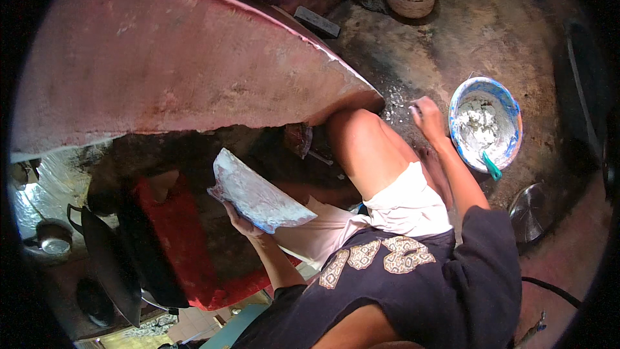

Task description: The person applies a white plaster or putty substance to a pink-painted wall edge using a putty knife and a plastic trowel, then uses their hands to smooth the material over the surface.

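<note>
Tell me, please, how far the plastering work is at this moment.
Done: white paste is mixed in the blue bowl, and some is spread on the flat board in the left hand. In hand: the right hand rests on the floor beside the bowl. Left: the large reddish surface looks uncoated.

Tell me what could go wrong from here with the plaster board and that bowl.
The left hand holds the smeared flat board tilted, gripped only at its lower edge, so it might slip or shed paste. The right hand rests on the gritty floor close to the blue-rimmed bowl of white paste; a careless move could tip it.
</note>
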Demonstrator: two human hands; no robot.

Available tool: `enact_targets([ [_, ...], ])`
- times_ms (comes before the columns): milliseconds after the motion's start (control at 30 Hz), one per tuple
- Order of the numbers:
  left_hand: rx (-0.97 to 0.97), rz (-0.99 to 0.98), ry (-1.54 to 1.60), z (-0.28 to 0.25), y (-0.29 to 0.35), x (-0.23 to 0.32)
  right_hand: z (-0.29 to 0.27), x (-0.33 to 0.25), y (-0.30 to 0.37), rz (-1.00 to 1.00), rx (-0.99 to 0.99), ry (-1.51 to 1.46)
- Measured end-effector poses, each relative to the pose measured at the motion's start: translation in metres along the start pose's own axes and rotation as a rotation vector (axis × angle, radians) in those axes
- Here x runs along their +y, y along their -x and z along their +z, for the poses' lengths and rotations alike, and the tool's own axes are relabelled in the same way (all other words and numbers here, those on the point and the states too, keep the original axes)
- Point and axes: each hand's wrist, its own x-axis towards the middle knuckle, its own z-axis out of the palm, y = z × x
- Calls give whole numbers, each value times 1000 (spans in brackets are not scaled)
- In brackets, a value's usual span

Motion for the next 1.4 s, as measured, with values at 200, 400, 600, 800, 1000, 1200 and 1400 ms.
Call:
enact_targets([
  [200, 168, 13, -320, 12, 14, 13, 89, 34, 5, 157, -127, 114],
  [400, 186, -112, 28, -27, 12, 23, 115, 40, -2, 160, -357, 122],
  [600, 74, -151, 113, -24, 11, 27, 124, 44, 2, 49, -350, 87],
  [800, -60, -23, -24, -17, 11, 25, 108, 25, -15, 555, 26, -408],
  [1000, 73, -109, -101, -5, 2, 26, 2, -72, -56, 730, 147, -1168],
  [1200, 56, -153, -62, 1, -1, 26, -82, -220, -107, 261, 212, -1454],
  [1400, -261, -34, 21, -10, 0, 20, -77, -272, -125, 141, 321, -1369],
])
